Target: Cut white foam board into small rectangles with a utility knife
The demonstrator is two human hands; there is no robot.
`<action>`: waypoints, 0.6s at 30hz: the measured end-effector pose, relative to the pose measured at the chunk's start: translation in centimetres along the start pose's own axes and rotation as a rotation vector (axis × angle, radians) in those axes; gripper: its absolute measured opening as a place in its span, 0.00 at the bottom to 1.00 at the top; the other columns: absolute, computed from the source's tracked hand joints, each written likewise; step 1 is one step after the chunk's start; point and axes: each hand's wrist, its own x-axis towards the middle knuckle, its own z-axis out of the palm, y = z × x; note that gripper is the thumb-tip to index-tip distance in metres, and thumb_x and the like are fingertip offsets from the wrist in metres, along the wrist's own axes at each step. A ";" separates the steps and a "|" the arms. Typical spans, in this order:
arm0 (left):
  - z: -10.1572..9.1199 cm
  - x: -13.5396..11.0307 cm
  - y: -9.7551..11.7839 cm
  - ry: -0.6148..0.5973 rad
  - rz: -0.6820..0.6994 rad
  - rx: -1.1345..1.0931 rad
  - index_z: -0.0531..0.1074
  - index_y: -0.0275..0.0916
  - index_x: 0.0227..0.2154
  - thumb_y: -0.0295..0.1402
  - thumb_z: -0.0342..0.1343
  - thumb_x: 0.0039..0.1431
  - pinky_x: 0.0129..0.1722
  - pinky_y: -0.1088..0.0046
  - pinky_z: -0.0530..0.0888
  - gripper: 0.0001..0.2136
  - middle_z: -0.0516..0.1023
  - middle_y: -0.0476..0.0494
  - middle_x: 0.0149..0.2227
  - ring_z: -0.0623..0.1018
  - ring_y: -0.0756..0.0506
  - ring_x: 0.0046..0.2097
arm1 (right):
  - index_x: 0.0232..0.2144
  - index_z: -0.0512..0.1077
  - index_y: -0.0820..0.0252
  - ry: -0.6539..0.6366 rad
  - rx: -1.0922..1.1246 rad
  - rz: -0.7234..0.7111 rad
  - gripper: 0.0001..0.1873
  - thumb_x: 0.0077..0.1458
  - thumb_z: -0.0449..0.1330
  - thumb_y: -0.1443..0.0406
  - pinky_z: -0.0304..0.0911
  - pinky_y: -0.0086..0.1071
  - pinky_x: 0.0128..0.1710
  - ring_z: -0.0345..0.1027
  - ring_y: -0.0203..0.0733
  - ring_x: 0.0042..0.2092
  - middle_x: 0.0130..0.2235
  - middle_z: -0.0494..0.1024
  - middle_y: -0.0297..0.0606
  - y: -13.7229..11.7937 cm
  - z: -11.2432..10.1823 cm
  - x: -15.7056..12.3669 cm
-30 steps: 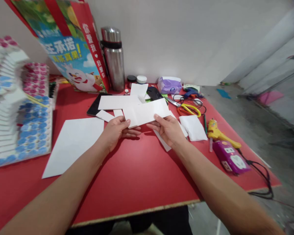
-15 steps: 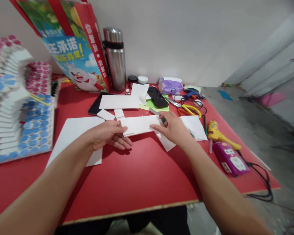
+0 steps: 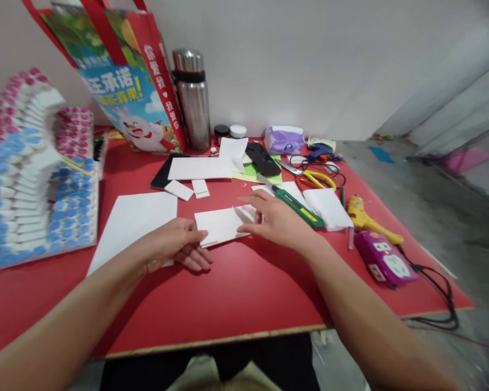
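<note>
A white rectangular piece of foam board (image 3: 220, 225) is held level a little above the red table, between both hands. My left hand (image 3: 181, 244) pinches its left end, thumb on top and the other fingers curled below. At the right end, my right hand (image 3: 275, 220) grips the piece with the thumb at the near edge and fingers over the far side. A green utility knife (image 3: 297, 205) with its blade out lies just beyond my right hand, on white paper. A large white sheet (image 3: 140, 214) rests partly behind my left wrist.
Small white pieces (image 3: 179, 190) and a longer white strip (image 3: 199, 168) lie behind. A phone (image 3: 263, 159), scissors (image 3: 320, 179), yellow glue gun (image 3: 369, 220) and purple power strip (image 3: 385, 258) are right. A steel flask (image 3: 193, 103) and a blue-and-pink model (image 3: 65, 217) stand left.
Both hands have drawn the foam board slightly nearer. The utility knife, mostly hidden by my right hand before, now lies in plain view beyond it.
</note>
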 end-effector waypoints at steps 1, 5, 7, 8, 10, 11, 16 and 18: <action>0.2 0.2 0.2 -0.002 0.003 0.005 0.62 0.39 0.33 0.39 0.59 0.65 0.33 0.67 0.82 0.12 0.85 0.28 0.34 0.86 0.40 0.32 | 0.61 0.71 0.60 -0.008 0.016 -0.037 0.34 0.55 0.72 0.55 0.70 0.42 0.51 0.75 0.52 0.53 0.60 0.73 0.51 -0.3 0.3 0.0; 0.4 0.8 0.4 -0.062 -0.003 0.075 0.68 0.35 0.30 0.41 0.58 0.65 0.31 0.68 0.81 0.14 0.84 0.28 0.30 0.86 0.40 0.31 | 0.66 0.68 0.57 -0.088 -0.017 -0.160 0.37 0.59 0.68 0.50 0.70 0.43 0.53 0.75 0.53 0.54 0.67 0.68 0.49 -1.8 2.3 0.0; 0.3 1.0 0.5 -0.079 -0.018 0.151 0.71 0.33 0.27 0.44 0.58 0.64 0.30 0.68 0.81 0.18 0.84 0.27 0.28 0.85 0.40 0.29 | 0.67 0.66 0.56 -0.119 -0.052 -0.183 0.36 0.61 0.66 0.50 0.70 0.43 0.52 0.76 0.53 0.53 0.68 0.68 0.48 -2.1 3.2 0.1; 0.3 1.1 0.5 -0.079 -0.027 0.199 0.71 0.33 0.26 0.46 0.57 0.64 0.29 0.68 0.80 0.19 0.83 0.28 0.27 0.84 0.40 0.28 | 0.67 0.66 0.56 -0.127 -0.061 -0.185 0.36 0.62 0.65 0.50 0.70 0.42 0.52 0.76 0.53 0.53 0.68 0.68 0.48 -2.1 3.5 0.1; 0.1 1.0 0.5 -0.065 -0.033 0.308 0.71 0.35 0.24 0.48 0.56 0.63 0.26 0.67 0.78 0.21 0.82 0.29 0.24 0.82 0.40 0.24 | 0.66 0.67 0.57 -0.129 -0.065 -0.182 0.35 0.62 0.65 0.51 0.70 0.41 0.52 0.76 0.53 0.54 0.67 0.69 0.47 -2.0 3.9 0.3; -0.1 0.8 0.6 -0.043 -0.020 0.370 0.70 0.36 0.23 0.50 0.56 0.63 0.24 0.67 0.77 0.21 0.82 0.31 0.23 0.81 0.41 0.22 | 0.65 0.68 0.58 -0.127 -0.059 -0.175 0.35 0.62 0.66 0.50 0.70 0.41 0.52 0.76 0.53 0.55 0.67 0.70 0.46 -1.9 3.9 0.3; -2.0 -0.9 1.2 0.224 0.279 0.573 0.69 0.40 0.29 0.48 0.57 0.61 0.23 0.70 0.73 0.16 0.80 0.44 0.22 0.80 0.42 0.23 | 0.64 0.71 0.56 -0.131 -0.002 -0.119 0.36 0.58 0.69 0.49 0.68 0.39 0.55 0.75 0.52 0.58 0.65 0.73 0.43 -1.8 3.5 0.6; -2.9 -1.1 1.5 0.315 0.438 0.602 0.72 0.41 0.33 0.44 0.58 0.61 0.27 0.71 0.72 0.11 0.81 0.47 0.26 0.80 0.44 0.27 | 0.64 0.70 0.55 -0.150 0.012 -0.105 0.36 0.57 0.69 0.50 0.68 0.39 0.56 0.74 0.52 0.58 0.65 0.73 0.42 -1.9 3.2 0.7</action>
